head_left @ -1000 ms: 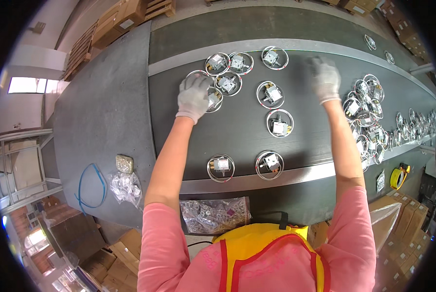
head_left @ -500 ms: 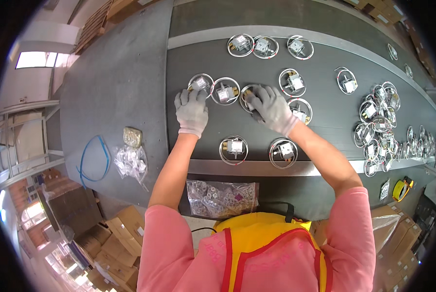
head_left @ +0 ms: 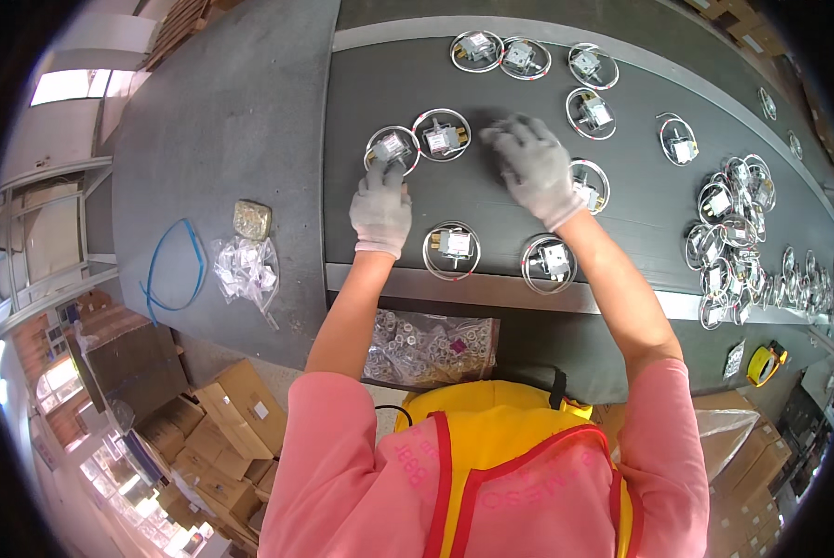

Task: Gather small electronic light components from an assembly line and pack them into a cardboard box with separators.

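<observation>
My gloved left hand [head_left: 380, 212] has its fingers on the lower edge of a thermostat [head_left: 391, 149], a grey box with a coiled silvery tube. Touching its right side is another coiled thermostat [head_left: 443, 138]. My gloved right hand [head_left: 532, 167] hovers over the dark belt, its fingertips smeared by motion; whatever may be beneath it is hidden. A thermostat [head_left: 588, 192] lies partly covered beside the right wrist, and one more [head_left: 592, 113] sits beyond it. Nearer to me lie two coiled thermostats [head_left: 452, 245] [head_left: 553, 260].
Three thermostats [head_left: 526, 59] line the far belt edge. A heap of them [head_left: 735, 228] sits at the right. On the grey table at left are a blue strap [head_left: 200, 270], a plastic bag [head_left: 246, 270] and a tan block [head_left: 252, 219]. A bag of small parts [head_left: 431, 346] lies near me.
The left hand has drawn its thermostat slightly toward me. My right hand has shifted; the thermostat that showed beneath it is out of sight. The whole view has shifted somewhat.
</observation>
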A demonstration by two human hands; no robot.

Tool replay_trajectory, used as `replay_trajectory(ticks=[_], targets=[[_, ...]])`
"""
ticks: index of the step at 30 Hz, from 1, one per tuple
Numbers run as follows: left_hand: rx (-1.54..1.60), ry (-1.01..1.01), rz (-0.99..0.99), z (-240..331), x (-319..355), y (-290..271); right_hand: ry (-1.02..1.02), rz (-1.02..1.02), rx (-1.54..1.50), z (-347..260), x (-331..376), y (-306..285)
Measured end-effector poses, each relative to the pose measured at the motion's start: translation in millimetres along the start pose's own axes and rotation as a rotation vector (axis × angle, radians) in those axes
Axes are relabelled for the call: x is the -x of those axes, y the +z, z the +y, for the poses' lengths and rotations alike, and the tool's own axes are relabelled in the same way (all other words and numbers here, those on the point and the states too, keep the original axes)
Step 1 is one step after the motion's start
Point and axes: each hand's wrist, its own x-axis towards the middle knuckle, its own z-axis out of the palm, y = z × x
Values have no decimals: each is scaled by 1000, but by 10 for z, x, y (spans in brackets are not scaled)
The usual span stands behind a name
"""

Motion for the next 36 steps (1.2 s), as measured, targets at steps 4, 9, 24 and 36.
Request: replay_trajectory(ticks=[4,9,24,36], targets=[[57,5,27,15,44,10,-83,-4,98,-198,-280,352],[355,-112,-12,-220,302,-124,372,-376,-103,-451,-339,228],[344,427,-72,160,1085,-452,200,-556,135,-904,314,360],[1018,-477,-211,712,265,-233,808,235,-714,552,895,-532]])
